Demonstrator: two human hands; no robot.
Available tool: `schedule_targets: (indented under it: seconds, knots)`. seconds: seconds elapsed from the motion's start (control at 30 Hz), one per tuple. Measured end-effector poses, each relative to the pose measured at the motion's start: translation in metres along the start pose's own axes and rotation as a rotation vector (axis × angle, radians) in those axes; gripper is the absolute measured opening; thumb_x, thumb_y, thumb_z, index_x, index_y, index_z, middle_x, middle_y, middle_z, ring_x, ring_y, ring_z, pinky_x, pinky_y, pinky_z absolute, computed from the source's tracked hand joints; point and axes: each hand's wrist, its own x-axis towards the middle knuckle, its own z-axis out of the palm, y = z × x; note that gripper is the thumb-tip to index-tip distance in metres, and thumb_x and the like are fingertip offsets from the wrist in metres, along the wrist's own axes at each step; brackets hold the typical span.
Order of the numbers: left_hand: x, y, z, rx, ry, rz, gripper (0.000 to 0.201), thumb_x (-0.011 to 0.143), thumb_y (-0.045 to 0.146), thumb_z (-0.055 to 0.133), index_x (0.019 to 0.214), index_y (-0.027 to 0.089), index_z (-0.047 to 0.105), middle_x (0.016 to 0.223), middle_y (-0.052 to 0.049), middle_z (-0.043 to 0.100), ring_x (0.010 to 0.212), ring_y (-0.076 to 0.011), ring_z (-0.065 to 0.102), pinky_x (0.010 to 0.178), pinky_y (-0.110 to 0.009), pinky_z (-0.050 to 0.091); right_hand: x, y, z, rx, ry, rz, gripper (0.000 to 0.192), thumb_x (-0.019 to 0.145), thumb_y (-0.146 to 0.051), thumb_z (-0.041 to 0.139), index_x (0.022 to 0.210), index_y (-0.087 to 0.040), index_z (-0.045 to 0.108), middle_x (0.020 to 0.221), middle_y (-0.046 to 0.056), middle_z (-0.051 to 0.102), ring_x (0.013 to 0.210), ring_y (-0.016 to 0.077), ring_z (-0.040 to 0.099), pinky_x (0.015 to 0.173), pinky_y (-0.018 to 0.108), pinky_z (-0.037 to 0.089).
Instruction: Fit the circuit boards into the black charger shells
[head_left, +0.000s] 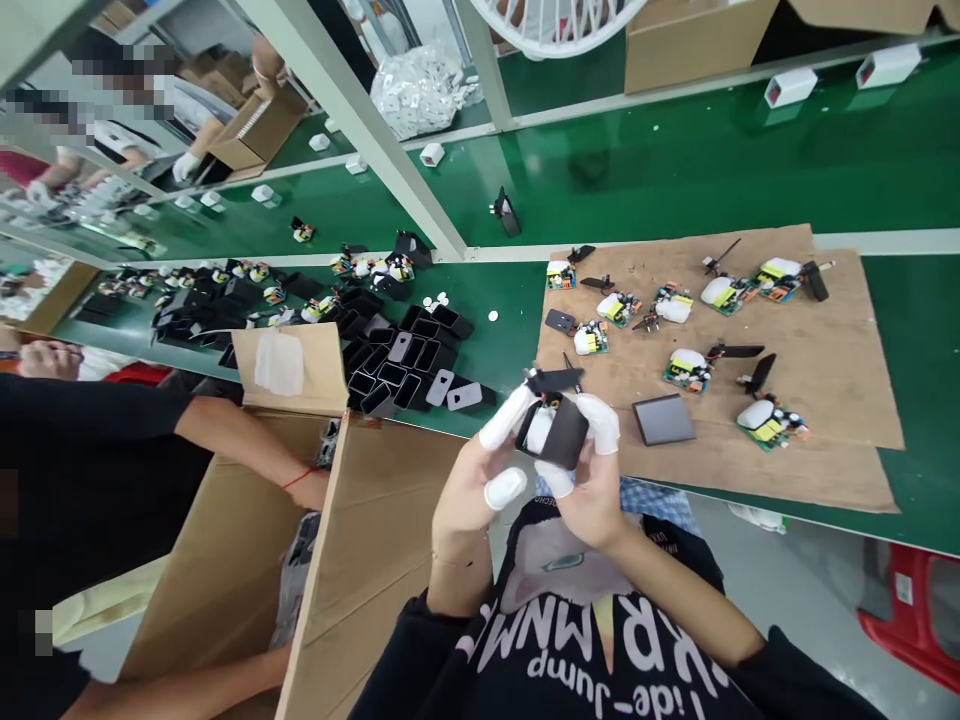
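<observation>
My left hand point(474, 482) and my right hand point(592, 480), both with white finger cots, are closed around a black plastic casing point(568, 436) in front of my chest. A white rounded part shows at the casing's open side, and a flat black piece point(556, 381) sticks up above it. Whether the white part is fully inside, I cannot tell. On the brown cardboard sheet point(817, 330) just beyond lie several small circuit board assemblies point(688, 368) with white bodies, yellow tape and black pieces on wires. A dark rectangular casing point(664, 419) lies right of my hands.
Black open casings point(405, 360) crowd the green table to the left, with more assemblies behind. A large cardboard box point(375, 530) stands at my left, with a co-worker's arms point(251, 445) reaching into it. White housings point(791, 88) sit on the far green belt beyond metal posts point(375, 130).
</observation>
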Motion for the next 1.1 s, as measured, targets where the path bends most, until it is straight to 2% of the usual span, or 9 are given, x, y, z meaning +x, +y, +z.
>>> schedule_targets:
  seconds: [0.13, 0.27, 0.37, 0.43, 0.5, 0.6, 0.7, 0.9, 1.1]
  knots:
    - [0.014, -0.008, 0.016, -0.093, 0.168, -0.132, 0.093, 0.084, 0.08, 0.037, 0.157, 0.034, 0.004, 0.158, -0.009, 0.038, 0.135, -0.0305, 0.052, 0.105, -0.045, 0.053, -0.007, 0.002, -0.003, 0.148, -0.115, 0.093, 0.067, 0.086, -0.029, 0.066, 0.143, -0.035, 0.031, 0.14, 0.012, 0.04, 0.138, 0.0304, 0.041, 0.114, 0.053, 0.039]
    - [0.021, -0.001, 0.018, -0.083, 0.206, -0.085, 0.106, 0.074, 0.09, 0.032, 0.156, 0.034, -0.004, 0.155, -0.01, 0.042, 0.137, -0.0304, 0.05, 0.111, -0.048, 0.048, -0.012, 0.001, -0.006, 0.309, -0.192, 0.107, 0.069, 0.087, -0.033, 0.068, 0.145, -0.038, 0.031, 0.15, 0.009, 0.038, 0.143, 0.0284, 0.038, 0.118, 0.051, 0.034]
    - [0.015, -0.001, 0.013, -0.018, 0.113, -0.035, 0.112, 0.066, 0.09, 0.048, 0.156, 0.031, 0.017, 0.155, -0.01, 0.042, 0.142, -0.0345, 0.041, 0.119, -0.052, 0.038, -0.009, -0.001, -0.01, 0.474, -0.169, 0.156, 0.062, 0.092, -0.033, 0.064, 0.146, -0.042, 0.034, 0.156, 0.003, 0.037, 0.143, 0.0231, 0.04, 0.117, 0.043, 0.038]
    - [0.008, -0.002, 0.014, 0.124, 0.07, -0.063, 0.101, 0.067, 0.085, 0.057, 0.149, 0.029, 0.039, 0.153, -0.009, 0.045, 0.142, -0.0361, 0.042, 0.12, -0.053, 0.035, -0.006, -0.001, -0.013, 0.524, -0.16, 0.216, 0.059, 0.093, -0.037, 0.063, 0.146, -0.041, 0.037, 0.156, 0.002, 0.039, 0.141, 0.0228, 0.043, 0.116, 0.042, 0.039]
    - [0.003, -0.003, 0.018, 0.263, 0.098, -0.102, 0.087, 0.072, 0.076, 0.063, 0.143, 0.028, 0.048, 0.148, -0.008, 0.052, 0.138, -0.0352, 0.047, 0.119, -0.054, 0.036, -0.005, 0.0, -0.015, 0.542, -0.165, 0.293, 0.065, 0.089, -0.046, 0.067, 0.146, -0.036, 0.039, 0.157, 0.005, 0.039, 0.14, 0.0265, 0.044, 0.118, 0.045, 0.036]
    - [0.001, 0.001, 0.026, 0.369, 0.167, -0.142, 0.075, 0.076, 0.055, 0.073, 0.142, 0.027, 0.049, 0.14, -0.007, 0.06, 0.131, -0.0328, 0.056, 0.12, -0.057, 0.032, -0.008, 0.005, -0.017, 0.566, -0.164, 0.396, 0.08, 0.08, -0.057, 0.073, 0.147, -0.031, 0.038, 0.157, 0.009, 0.039, 0.141, 0.0311, 0.043, 0.12, 0.052, 0.031]
    - [0.002, 0.009, 0.03, 0.399, 0.187, -0.121, 0.072, 0.073, 0.04, 0.079, 0.139, 0.028, 0.052, 0.134, -0.006, 0.065, 0.125, -0.0319, 0.061, 0.122, -0.06, 0.026, -0.011, 0.006, -0.02, 0.599, -0.174, 0.451, 0.076, 0.08, -0.055, 0.074, 0.145, -0.031, 0.043, 0.155, 0.007, 0.043, 0.143, 0.0309, 0.04, 0.12, 0.053, 0.029]
    - [0.004, 0.014, 0.029, 0.446, 0.184, -0.062, 0.067, 0.072, 0.031, 0.079, 0.135, 0.028, 0.055, 0.133, -0.007, 0.065, 0.125, -0.032, 0.06, 0.122, -0.063, 0.019, 0.001, -0.013, -0.032, 0.81, -0.22, 0.492, 0.058, 0.081, -0.056, 0.065, 0.134, -0.033, 0.057, 0.149, 0.002, 0.05, 0.142, 0.0334, 0.041, 0.117, 0.056, 0.032]
    - [0.004, 0.013, 0.029, 0.525, 0.163, 0.01, 0.065, 0.073, 0.032, 0.078, 0.133, 0.026, 0.055, 0.132, -0.008, 0.066, 0.123, -0.0298, 0.061, 0.122, -0.058, 0.022, 0.01, -0.024, -0.046, 0.823, -0.272, 0.45, 0.048, 0.089, -0.049, 0.06, 0.134, -0.034, 0.059, 0.146, -0.001, 0.054, 0.138, 0.0287, 0.046, 0.111, 0.046, 0.043]
